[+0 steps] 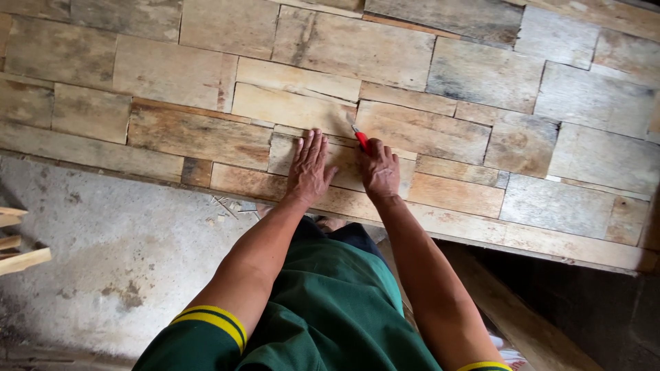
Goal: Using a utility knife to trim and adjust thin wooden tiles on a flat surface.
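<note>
Wooden offcuts, pale and weathered, make up a patchwork panel (440,124) that spans the view. Near its front edge the left hand (311,168) lies flat with fingers spread, pressing one small board (344,161). Just beside it the right hand (379,172) is clenched around a red-handled tool (359,139), tip on the wood. Splinters (223,205) lie on the concrete floor (117,240).

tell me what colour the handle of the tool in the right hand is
Red: the tool's handle sticks out above the right hand, clearest in the head view.
</note>
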